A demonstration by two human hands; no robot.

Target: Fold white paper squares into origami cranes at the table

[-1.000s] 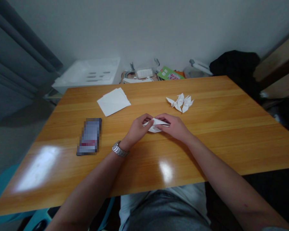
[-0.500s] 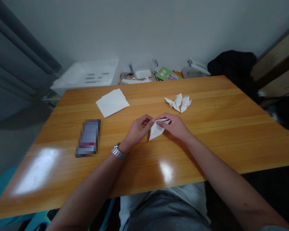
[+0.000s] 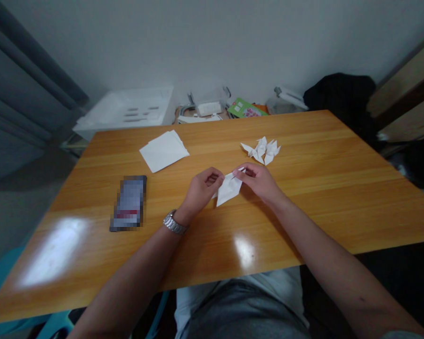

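Note:
Between my two hands is a small folded sheet of white paper (image 3: 229,188), its lower point angled toward me just over the wooden table (image 3: 325,188). My left hand (image 3: 204,187), with a metal watch (image 3: 175,222) on its wrist, pinches the paper's upper left corner between thumb and fingers. Thumb and forefinger of my right hand (image 3: 257,180) close on the upper right edge. Beyond the right hand lie several folded white paper figures (image 3: 262,149), bunched together with pointed tips.
A stack of white paper sheets (image 3: 164,150) lies at the back left of the table. Nearer on the left is a phone (image 3: 129,202), its screen blurred. Behind the table stand a white plastic bin (image 3: 127,110) and a green booklet (image 3: 245,108).
The folded paper has opened out wider and shows more of its flat face. My right thumb and fingers have shifted slightly up along its edge; the left hand has barely moved.

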